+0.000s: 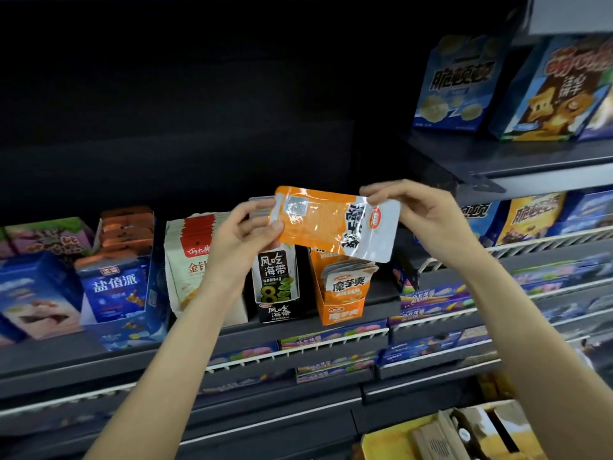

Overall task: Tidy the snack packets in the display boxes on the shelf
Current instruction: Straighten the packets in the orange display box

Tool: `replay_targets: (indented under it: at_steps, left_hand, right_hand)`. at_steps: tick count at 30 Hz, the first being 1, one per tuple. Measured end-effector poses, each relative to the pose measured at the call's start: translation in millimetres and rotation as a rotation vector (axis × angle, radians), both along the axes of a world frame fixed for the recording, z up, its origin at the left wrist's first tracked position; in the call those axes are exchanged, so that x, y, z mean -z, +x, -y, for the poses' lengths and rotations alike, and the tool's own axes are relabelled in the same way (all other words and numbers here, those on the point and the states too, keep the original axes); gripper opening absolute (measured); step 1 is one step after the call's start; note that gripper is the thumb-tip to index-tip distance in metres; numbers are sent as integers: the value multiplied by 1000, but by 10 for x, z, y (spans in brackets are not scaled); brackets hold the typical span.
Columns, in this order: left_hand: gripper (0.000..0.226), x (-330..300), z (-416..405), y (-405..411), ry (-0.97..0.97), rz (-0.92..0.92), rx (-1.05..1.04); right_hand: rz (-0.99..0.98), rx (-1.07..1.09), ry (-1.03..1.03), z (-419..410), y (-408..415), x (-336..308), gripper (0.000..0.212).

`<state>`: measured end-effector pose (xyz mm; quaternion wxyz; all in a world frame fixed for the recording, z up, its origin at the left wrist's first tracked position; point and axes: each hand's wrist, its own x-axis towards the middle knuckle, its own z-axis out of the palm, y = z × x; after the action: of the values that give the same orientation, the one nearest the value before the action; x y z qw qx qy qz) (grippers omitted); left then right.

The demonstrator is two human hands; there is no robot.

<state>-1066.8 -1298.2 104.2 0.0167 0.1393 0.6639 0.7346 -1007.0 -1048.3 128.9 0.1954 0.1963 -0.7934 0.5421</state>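
An orange and white snack packet (pixel 331 224) is held sideways in the air in front of the shelf. My left hand (pixel 243 234) pinches its orange end and my right hand (pixel 414 210) pinches its white end. Right below stands an orange display box (pixel 338 310) with several matching packets upright in it. To its left is a black and white display box (pixel 277 290) with seaweed packets, partly hidden behind my left hand.
Further left stand a cream display box of packets (pixel 195 267), a blue box with orange-topped packets (pixel 116 287) and a blue carton (pixel 36 293). Blue biscuit boxes (pixel 457 81) sit on the upper right shelf. Lower shelves with wire rails (pixel 298 350) hold flat packs.
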Motion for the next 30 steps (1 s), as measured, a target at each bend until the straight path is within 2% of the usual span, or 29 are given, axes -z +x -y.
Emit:
replay_targets:
  at_steps: [3, 5, 9, 14, 18, 21, 22, 24, 27, 30]
  left_hand:
    - [26, 6, 12, 27, -46, -251, -156]
    - [26, 3, 20, 42, -74, -372, -195]
    - [26, -13, 34, 63, -86, -466, -223]
    - [25, -17, 64, 61, -84, -440, -199]
    - [20, -16, 63, 48, -91, -298, -107]
    - [10, -13, -4, 80, -114, -159, 2]
    - [12, -11, -37, 105, -118, -113, 29]
    - [28, -2, -100, 141, -130, -62, 79]
    - [41, 10, -181, 166, -227, -92, 155]
    - [21, 114, -250, 170, -388, -208, 73]
  right_hand:
    - [96, 10, 6, 33, 38, 52, 31]
    - [71, 29, 39, 45, 53, 48, 29]
    - [8, 57, 96, 37, 67, 19, 32]
    - [-38, 8, 126, 2, 69, -9, 22]
    - [-75, -55, 89, -1, 120, -77, 25]
    - [-212, 35, 127, 33, 102, -135, 12]
    - [-230, 62, 103, 45, 89, -142, 8]
    - [-141, 114, -24, 89, 67, -159, 6]
    - [-22, 275, -129, 114, 15, -146, 9]
    - [-65, 391, -164, 80, -14, -127, 10]
